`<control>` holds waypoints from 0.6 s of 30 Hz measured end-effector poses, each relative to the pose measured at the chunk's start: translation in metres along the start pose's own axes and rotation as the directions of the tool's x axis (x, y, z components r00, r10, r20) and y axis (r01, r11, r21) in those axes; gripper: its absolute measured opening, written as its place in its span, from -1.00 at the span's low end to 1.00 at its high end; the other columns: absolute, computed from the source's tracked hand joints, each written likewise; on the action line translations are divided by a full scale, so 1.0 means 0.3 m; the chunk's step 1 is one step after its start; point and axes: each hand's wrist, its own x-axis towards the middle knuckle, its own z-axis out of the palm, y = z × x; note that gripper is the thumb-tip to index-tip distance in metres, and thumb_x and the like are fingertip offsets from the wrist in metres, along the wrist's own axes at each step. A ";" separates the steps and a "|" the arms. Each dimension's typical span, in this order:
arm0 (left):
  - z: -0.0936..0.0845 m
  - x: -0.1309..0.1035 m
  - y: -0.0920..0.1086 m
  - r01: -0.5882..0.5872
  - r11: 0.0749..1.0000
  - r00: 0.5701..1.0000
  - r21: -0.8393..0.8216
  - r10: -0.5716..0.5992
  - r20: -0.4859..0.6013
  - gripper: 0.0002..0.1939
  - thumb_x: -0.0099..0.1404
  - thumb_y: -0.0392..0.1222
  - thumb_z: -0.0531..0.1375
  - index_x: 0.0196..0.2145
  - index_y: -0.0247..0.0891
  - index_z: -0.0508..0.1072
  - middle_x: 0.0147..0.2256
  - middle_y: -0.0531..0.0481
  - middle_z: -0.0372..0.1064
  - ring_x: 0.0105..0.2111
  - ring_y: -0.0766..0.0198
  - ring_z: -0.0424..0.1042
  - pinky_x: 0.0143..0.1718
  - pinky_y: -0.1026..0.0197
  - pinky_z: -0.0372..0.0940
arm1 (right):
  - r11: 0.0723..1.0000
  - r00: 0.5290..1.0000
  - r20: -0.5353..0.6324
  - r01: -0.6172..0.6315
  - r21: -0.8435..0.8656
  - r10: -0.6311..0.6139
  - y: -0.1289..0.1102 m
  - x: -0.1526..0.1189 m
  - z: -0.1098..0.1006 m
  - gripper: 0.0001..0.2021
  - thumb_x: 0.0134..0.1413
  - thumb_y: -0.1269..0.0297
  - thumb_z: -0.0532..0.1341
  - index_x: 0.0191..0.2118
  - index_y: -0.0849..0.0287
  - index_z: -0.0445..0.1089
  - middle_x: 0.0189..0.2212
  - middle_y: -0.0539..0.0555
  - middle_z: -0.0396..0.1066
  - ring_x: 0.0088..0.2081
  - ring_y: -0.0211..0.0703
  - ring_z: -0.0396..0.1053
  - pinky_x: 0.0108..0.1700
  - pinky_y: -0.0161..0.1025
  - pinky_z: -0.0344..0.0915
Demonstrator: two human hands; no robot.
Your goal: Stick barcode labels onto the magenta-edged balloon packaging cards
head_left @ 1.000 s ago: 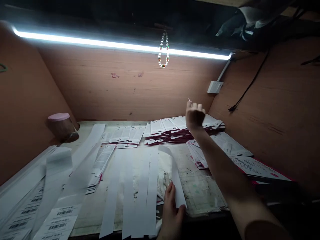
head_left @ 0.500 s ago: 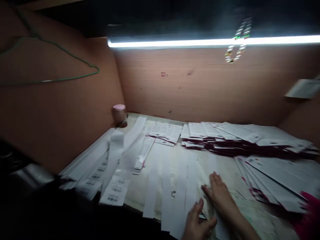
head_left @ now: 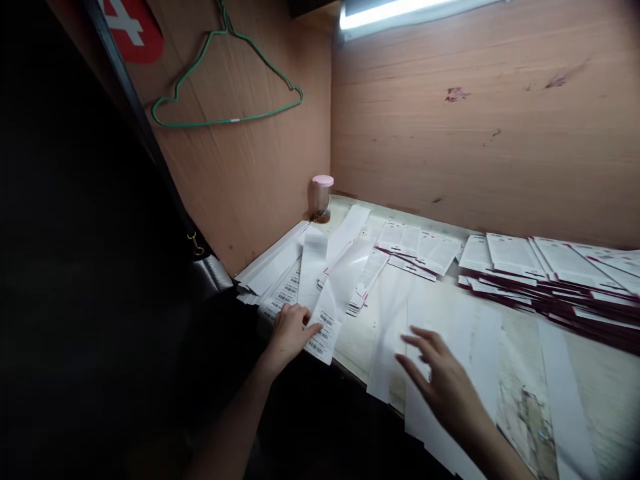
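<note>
My left hand (head_left: 291,331) reaches over the table's front edge, its thumb and fingers apart at the left edge of a white strip of barcode labels (head_left: 327,319). Whether the thumb touches that strip is hard to tell. More barcode strips (head_left: 287,291) lie just behind the fingers. To the right, my right hand (head_left: 434,365) hovers with fingers spread and nothing in it, above long blank white strips (head_left: 383,347). Several of these strips overhang the front edge.
Printed white cards with dark red edges (head_left: 515,257) are piled at the back right, a smaller group (head_left: 417,243) at back centre. A jar with a pink lid (head_left: 323,199) stands in the corner. A green hanger (head_left: 235,121) hangs on the left wall.
The view has swung left. My left hand has moved from beside my right hand to the barcode strips. My right hand has lifted off the table and moved left.
</note>
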 end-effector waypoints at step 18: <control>-0.121 0.070 0.185 0.177 0.283 0.982 -0.943 0.011 0.188 -0.61 0.10 -0.10 0.38 -0.14 -0.31 0.46 -0.33 -0.04 0.55 -0.34 0.21 0.52 -0.19 0.17 0.35 | 0.885 0.869 -0.352 0.429 0.181 -0.349 -0.326 0.236 0.155 -0.76 0.16 0.32 0.24 -0.03 0.09 0.42 -0.31 0.05 0.30 -0.34 -0.22 0.33 -0.30 -0.22 0.38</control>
